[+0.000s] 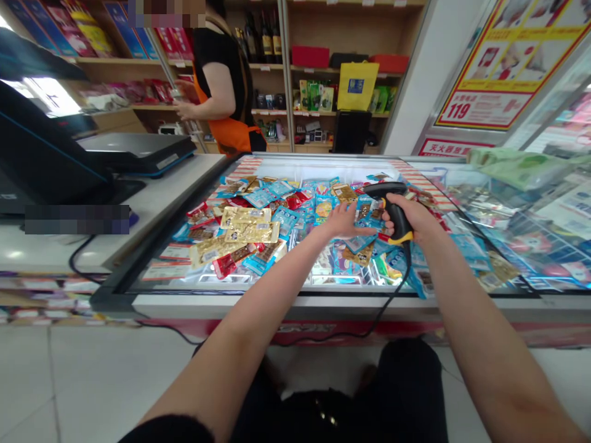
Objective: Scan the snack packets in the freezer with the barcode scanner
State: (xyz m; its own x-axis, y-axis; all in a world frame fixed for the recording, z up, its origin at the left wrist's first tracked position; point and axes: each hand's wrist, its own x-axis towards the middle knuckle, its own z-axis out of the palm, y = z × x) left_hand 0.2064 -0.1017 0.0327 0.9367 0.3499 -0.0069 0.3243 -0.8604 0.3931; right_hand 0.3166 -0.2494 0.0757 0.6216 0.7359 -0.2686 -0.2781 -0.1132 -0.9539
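My right hand [413,216] is wrapped round the grip of a black and yellow barcode scanner [392,206], its head aimed left over an open chest freezer [295,301]. A black cord [385,307] hangs from the scanner down the freezer's front. My left hand [341,220] reaches into the freezer beside the scanner, fingers on a small packet [361,243] among several blue, gold and red ice-cream packets [252,231]. Whether the left hand grips the packet or only touches it does not show.
A person in a black top and orange apron [228,80] stands at the wooden shelves behind the counter. A black till screen [41,147] and scale [133,151] sit on the white counter at left. The freezer's sliding glass lid [508,234] covers its right side.
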